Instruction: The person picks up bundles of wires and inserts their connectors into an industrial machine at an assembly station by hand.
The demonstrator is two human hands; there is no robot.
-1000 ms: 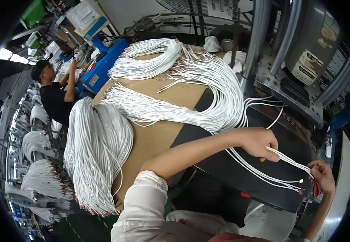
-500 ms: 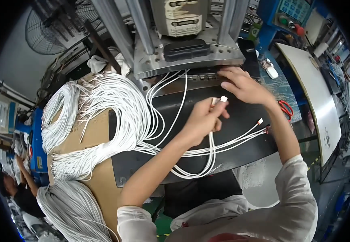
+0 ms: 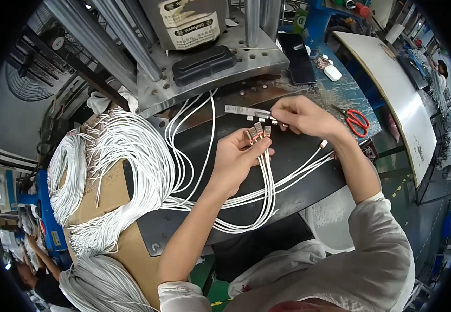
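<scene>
My left hand is closed round several white USB cables. Their metal USB plugs stick up side by side between thumb and fingers, with reddish bits at their bases. Just above them, my right hand pinches the right end of a flat metal strip. Small light-coloured pieces show along the strip's lower edge. Strip and plugs are close together; I cannot tell whether they touch. The held cables loop down over the black work surface and join others running left.
A press with a steel plate and posts stands behind my hands. At left, a big heap of white cables lies on cardboard. Red-handled scissors and a black phone lie at right. Another person is far left.
My right hand has left the press's front edge and now holds the metal strip over the left hand. The plugs in my left hand now show fanned out. The whole view has shifted.
</scene>
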